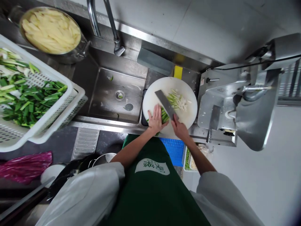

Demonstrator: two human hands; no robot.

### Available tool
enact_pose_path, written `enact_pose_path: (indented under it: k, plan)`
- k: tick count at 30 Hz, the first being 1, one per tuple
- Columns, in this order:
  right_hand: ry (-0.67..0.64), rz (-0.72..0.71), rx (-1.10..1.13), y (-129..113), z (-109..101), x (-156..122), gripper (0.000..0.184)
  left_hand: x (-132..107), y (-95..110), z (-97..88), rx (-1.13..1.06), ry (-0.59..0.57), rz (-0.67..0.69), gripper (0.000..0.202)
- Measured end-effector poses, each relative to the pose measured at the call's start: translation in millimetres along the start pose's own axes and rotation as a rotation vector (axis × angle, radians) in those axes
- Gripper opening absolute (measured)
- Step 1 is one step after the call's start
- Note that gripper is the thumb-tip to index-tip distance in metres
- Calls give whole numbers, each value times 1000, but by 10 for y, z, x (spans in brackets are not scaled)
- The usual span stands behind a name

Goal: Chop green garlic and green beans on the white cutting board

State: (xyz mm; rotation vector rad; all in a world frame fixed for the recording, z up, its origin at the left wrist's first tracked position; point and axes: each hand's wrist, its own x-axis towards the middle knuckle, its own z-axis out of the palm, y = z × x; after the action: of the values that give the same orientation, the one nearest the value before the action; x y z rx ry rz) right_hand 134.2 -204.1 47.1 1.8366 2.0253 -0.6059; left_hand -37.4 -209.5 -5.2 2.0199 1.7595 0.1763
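A steel counter [131, 127] runs below a pale tiled wall, with one sink [117, 94] and one slicer [235, 103] (right of the board). Two stacked white baskets [58, 110] hold cut greens; one pot [51, 31] holds pale strips. On one round board [188, 91], the left hand [155, 119] presses flat on the scallions [164, 115]; the right hand [180, 128] grips one cleaver [166, 103].
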Motion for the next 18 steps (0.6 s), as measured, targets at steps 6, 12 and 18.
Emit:
enact_pose_path:
  k: [6, 12, 18]
  plan:
    - [-142, 96, -125, -428, 687, -517, 70, -46, -64, 128, -44, -112, 65, 56]
    - [-132, 163, -132, -380, 738, -482, 72, -9, -84, 159, -67, -86, 78, 57]
    - [-100, 188, -56, -386, 564, -119, 78, 26, -83, 164, -68, -98, 88, 61]
